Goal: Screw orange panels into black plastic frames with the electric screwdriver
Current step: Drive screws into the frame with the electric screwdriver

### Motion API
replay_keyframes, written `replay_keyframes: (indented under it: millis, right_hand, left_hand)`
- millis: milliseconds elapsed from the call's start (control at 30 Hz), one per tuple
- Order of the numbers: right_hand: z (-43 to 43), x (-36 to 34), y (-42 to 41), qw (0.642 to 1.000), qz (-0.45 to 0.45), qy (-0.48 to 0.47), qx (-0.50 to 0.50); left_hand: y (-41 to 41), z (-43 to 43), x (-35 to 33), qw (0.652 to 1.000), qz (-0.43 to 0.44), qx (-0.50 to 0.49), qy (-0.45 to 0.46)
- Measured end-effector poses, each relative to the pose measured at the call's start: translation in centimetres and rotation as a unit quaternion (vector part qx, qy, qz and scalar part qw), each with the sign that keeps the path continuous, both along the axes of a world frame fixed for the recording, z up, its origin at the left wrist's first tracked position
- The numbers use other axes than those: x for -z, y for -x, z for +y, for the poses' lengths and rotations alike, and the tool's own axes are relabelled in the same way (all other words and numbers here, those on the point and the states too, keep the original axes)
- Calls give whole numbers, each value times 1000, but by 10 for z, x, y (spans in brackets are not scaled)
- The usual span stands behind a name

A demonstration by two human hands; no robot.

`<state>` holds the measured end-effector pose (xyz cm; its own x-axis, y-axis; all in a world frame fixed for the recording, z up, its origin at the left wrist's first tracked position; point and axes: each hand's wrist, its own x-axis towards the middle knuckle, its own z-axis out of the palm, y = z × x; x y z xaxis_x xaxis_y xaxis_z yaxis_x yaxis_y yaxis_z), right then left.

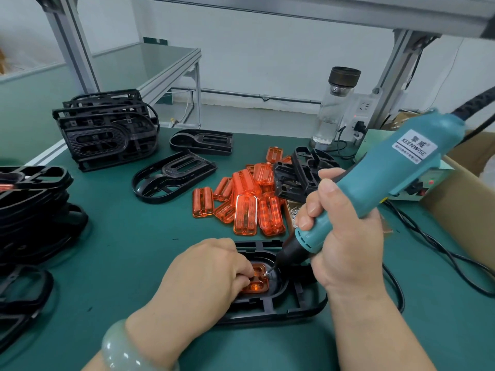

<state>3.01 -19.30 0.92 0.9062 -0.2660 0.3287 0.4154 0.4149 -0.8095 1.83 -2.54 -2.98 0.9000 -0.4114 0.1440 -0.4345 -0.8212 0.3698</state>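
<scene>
The orange panel sits inside the black frame, on the desk at six o'clock of my view. My left hand keeps its grip curled on the panel's nine o'clock side and holds it down. My right hand has its grip closed round the screwdriver, which leans in from two o'clock, bit on the panel's corner. I think this lean is the risk: the bit may slip sideways, scratch the panel, or hit my left hand just beside it.
</scene>
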Motion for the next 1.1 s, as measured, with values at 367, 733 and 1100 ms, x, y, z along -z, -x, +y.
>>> replay_keyframes:
  millis: [367,733,1100]
  right_hand:
    - [10,-6,-9,983,-68,110,-134]
    - [7,-3,-9,990,-38,62,-118]
    - [16,-2,-4,983,-76,106,-133]
  left_hand:
    - [0,-1,0,1000,-1,7,10]
    - [0,-3,-1,1000,-5,-10,2]
    - [0,-4,-3,1000,5,-17,-6]
